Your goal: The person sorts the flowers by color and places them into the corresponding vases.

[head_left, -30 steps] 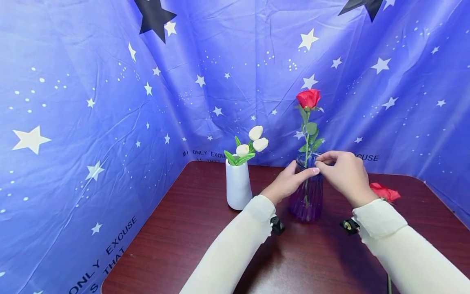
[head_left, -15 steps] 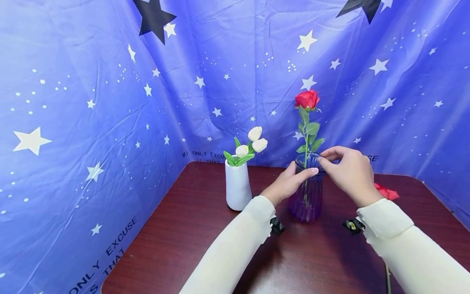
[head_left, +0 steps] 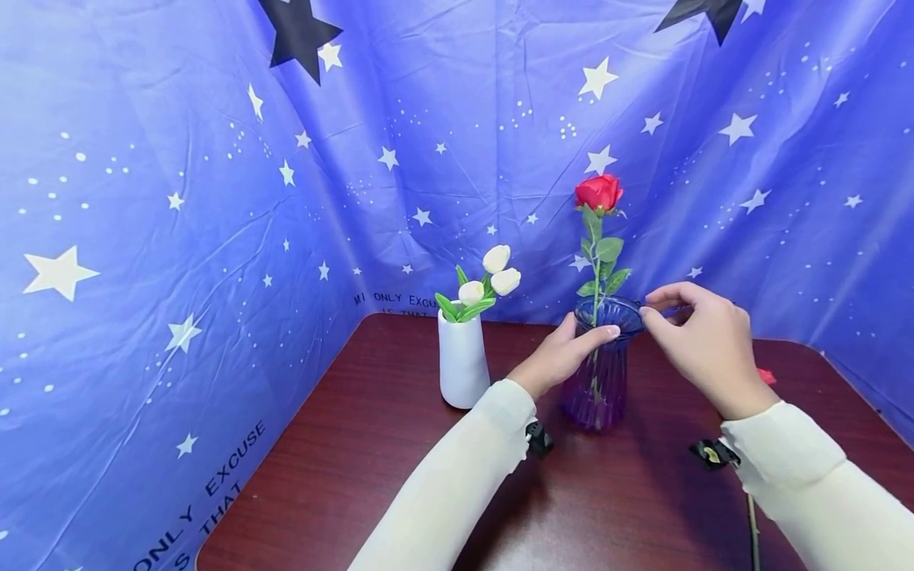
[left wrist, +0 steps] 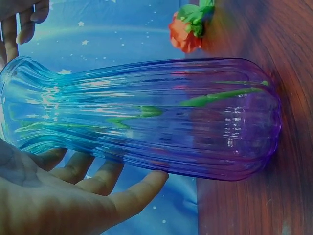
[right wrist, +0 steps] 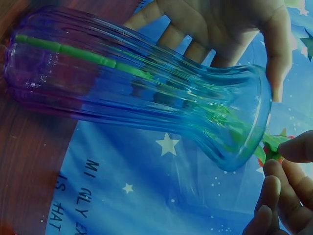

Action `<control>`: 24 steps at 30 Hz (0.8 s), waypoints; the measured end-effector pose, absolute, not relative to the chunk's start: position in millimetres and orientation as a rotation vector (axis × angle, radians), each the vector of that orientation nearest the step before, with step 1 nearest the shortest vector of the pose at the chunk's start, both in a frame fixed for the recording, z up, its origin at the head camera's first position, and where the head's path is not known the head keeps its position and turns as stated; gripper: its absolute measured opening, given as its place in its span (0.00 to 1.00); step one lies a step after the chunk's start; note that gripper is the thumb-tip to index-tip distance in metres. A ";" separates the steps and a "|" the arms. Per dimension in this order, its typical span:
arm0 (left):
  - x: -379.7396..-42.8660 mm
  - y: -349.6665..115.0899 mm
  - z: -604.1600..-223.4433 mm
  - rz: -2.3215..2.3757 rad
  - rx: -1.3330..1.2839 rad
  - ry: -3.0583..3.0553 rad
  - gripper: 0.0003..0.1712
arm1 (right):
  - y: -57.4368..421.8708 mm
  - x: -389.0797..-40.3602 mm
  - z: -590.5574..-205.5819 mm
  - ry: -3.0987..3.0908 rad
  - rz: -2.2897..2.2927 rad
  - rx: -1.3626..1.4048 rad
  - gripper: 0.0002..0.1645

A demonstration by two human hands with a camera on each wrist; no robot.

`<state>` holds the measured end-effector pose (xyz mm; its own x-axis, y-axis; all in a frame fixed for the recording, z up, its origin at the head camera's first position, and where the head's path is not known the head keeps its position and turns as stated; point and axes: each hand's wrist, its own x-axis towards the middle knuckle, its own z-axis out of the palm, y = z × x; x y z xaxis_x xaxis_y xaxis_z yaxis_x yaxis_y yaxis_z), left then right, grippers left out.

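A ribbed glass vase (head_left: 595, 392), blue at the flared top and purple below, stands upright on the table. One red rose (head_left: 598, 193) rises from it, its green stem showing through the glass. With thumb in front and fingers behind, my left hand (head_left: 557, 358) holds the vase near its neck. My right hand (head_left: 703, 345) is just right of the rim, thumb and forefinger bent toward each other, with nothing visible held. In the left wrist view, a small gap shows between the right fingers (left wrist: 25, 29) and the rim.
A white vase (head_left: 464, 365) with several white tulips (head_left: 496, 270) stands to the left. Partly hidden behind the right forearm, another red rose (head_left: 766, 376) lies on the brown table (head_left: 343, 460); its stem (head_left: 753, 531) points toward the front edge. Starry blue cloth (head_left: 428, 103) hangs behind.
My right hand has drawn back to the right from the vase's mouth, uncovering more of the rim. The left hand and vase stay put. The standing rose has barely shifted.
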<state>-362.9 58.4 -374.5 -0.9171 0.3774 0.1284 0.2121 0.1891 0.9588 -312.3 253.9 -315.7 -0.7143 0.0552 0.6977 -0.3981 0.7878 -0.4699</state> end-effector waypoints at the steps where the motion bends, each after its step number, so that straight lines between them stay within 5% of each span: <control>1: -362.8 58.4 -374.5 1.831 0.567 2.318 0.45 | 254.8 -311.1 -315.6 -2.236 0.800 0.249 0.07; 16: -360.4 59.9 -374.4 1.791 0.459 2.333 0.63 | 282.6 -296.4 -330.3 -2.283 0.809 0.157 0.08; 24: -361.4 60.3 -375.1 1.823 0.517 2.311 0.58 | 294.7 -293.5 -342.9 -2.299 0.824 0.118 0.09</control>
<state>-361.4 60.3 -375.1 -0.9288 0.3589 0.0916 0.1726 0.2004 0.9644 -293.5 294.7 -342.9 -0.7628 0.1363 0.6321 -0.2961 0.7953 -0.5290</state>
